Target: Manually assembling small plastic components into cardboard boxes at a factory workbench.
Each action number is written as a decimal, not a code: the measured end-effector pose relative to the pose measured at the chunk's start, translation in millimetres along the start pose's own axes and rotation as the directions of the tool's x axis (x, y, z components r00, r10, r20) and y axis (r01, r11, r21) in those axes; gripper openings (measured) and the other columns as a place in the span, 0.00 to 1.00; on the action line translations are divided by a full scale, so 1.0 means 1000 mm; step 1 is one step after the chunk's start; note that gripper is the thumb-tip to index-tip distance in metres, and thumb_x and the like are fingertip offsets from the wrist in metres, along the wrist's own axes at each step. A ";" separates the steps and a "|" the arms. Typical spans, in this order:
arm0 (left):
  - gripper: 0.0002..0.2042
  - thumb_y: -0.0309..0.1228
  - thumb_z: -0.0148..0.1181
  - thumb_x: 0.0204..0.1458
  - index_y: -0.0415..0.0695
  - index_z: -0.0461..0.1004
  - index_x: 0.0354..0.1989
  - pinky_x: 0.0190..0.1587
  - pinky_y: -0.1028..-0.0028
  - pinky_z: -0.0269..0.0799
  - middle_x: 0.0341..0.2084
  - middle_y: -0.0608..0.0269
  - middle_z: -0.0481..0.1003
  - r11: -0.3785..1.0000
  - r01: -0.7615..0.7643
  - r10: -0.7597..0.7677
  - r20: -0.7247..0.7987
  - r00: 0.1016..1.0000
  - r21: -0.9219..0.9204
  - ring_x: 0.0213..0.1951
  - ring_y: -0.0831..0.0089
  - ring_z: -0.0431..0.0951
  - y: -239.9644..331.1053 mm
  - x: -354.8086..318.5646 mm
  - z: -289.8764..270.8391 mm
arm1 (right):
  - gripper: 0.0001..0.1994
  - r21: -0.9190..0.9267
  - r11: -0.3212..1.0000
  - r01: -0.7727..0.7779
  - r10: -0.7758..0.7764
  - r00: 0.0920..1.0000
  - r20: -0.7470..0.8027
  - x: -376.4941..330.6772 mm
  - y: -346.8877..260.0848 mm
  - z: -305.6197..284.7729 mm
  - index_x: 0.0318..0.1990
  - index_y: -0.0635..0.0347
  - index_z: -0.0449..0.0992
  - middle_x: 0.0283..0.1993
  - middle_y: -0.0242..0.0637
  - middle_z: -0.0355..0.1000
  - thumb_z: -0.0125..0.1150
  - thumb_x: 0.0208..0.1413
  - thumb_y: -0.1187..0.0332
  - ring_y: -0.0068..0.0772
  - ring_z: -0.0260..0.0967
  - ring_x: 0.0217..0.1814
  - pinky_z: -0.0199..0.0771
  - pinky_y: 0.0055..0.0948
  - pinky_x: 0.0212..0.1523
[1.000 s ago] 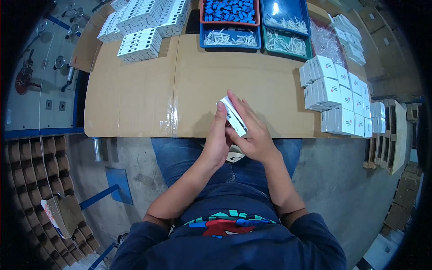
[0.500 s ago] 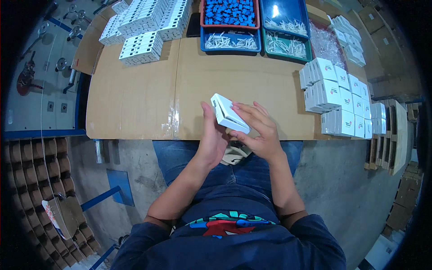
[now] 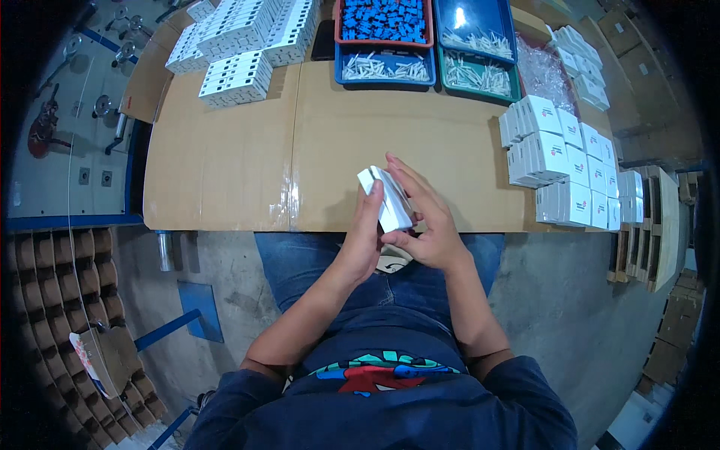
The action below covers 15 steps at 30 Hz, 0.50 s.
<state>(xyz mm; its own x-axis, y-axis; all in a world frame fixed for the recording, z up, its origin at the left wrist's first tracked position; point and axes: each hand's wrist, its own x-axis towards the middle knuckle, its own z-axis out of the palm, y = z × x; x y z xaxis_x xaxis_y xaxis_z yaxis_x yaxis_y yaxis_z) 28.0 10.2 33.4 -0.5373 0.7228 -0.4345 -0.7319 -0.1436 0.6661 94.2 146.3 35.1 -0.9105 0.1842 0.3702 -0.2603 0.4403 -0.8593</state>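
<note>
Between my hands, just over the near edge of the cardboard-covered table, a small white box-shaped case is held tilted. My left hand grips its left side, thumb laid along the face towards me. On the other side, my right hand holds it with the thumb at the lower end and the fingers stretched up behind it. A narrow dark line shows near the case's upper end. The far side of the case is hidden by my right fingers.
White blocks with dark openings are stacked at the back left. A red tray of blue parts and blue trays and a green tray of white pins stand behind. White cases are stacked at the right edge.
The case has turned more upright and on its side. My left thumb has come onto it, and my right fingers have moved from its top face to its far side.
</note>
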 end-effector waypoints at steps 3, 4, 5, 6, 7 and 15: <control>0.28 0.54 0.41 0.70 0.50 0.51 0.71 0.48 0.69 0.79 0.53 0.57 0.69 0.998 -0.055 0.054 0.037 0.998 0.020 0.51 0.67 0.78 -0.003 -0.001 0.007 | 0.44 -0.018 0.999 0.046 -0.045 0.999 0.022 -0.001 0.007 0.001 0.71 0.63 0.63 0.73 0.55 0.61 0.65 0.56 0.39 0.55 0.60 0.75 0.59 0.45 0.72; 0.29 0.54 0.41 0.70 0.50 0.51 0.71 0.50 0.70 0.78 0.53 0.58 0.70 0.998 -0.048 0.046 0.046 0.998 0.030 0.52 0.69 0.77 -0.002 -0.003 0.010 | 0.44 -0.019 0.999 0.045 -0.044 0.999 0.020 -0.002 0.007 0.001 0.71 0.63 0.63 0.73 0.55 0.61 0.65 0.56 0.39 0.55 0.60 0.75 0.59 0.45 0.72; 0.29 0.54 0.41 0.70 0.50 0.51 0.71 0.50 0.70 0.78 0.53 0.58 0.70 0.998 -0.046 0.045 0.044 0.998 0.030 0.52 0.69 0.77 -0.003 -0.005 0.012 | 0.44 0.002 1.000 0.030 -0.030 0.999 0.026 -0.002 0.007 0.002 0.71 0.64 0.63 0.73 0.56 0.61 0.61 0.58 0.37 0.55 0.60 0.75 0.59 0.45 0.72; 0.29 0.55 0.41 0.70 0.48 0.56 0.69 0.56 0.68 0.74 0.54 0.59 0.71 0.999 -0.040 0.041 0.006 0.999 -0.006 0.55 0.70 0.75 -0.005 -0.006 0.014 | 0.45 0.023 1.000 0.015 -0.016 0.999 0.032 -0.003 0.007 0.003 0.71 0.65 0.63 0.73 0.56 0.60 0.57 0.59 0.34 0.56 0.60 0.74 0.58 0.44 0.72; 0.29 0.56 0.41 0.70 0.46 0.62 0.67 0.61 0.67 0.70 0.55 0.60 0.72 0.998 -0.036 0.035 -0.032 0.999 -0.042 0.58 0.70 0.73 -0.006 -0.008 0.016 | 0.45 0.025 1.000 0.013 -0.014 0.999 0.034 -0.004 0.007 0.004 0.71 0.65 0.63 0.73 0.56 0.60 0.57 0.59 0.34 0.56 0.60 0.74 0.58 0.44 0.72; 0.26 0.55 0.43 0.70 0.45 0.66 0.62 0.56 0.70 0.72 0.49 0.63 0.73 0.997 -0.066 0.069 -0.112 0.991 0.026 0.51 0.74 0.75 -0.012 -0.008 0.020 | 0.41 -0.039 0.999 0.033 -0.034 0.999 -0.032 -0.009 0.015 0.011 0.66 0.62 0.68 0.66 0.58 0.63 0.45 0.63 0.32 0.61 0.63 0.67 0.63 0.47 0.67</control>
<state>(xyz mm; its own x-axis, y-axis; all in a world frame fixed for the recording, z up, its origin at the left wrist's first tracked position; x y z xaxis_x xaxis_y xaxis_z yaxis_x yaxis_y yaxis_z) 49.2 20.0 40.9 -0.6300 0.6309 -0.4530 -0.6836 -0.1737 0.7089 95.0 141.5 15.4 -0.8903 0.1971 0.4105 -0.2774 0.4802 -0.8321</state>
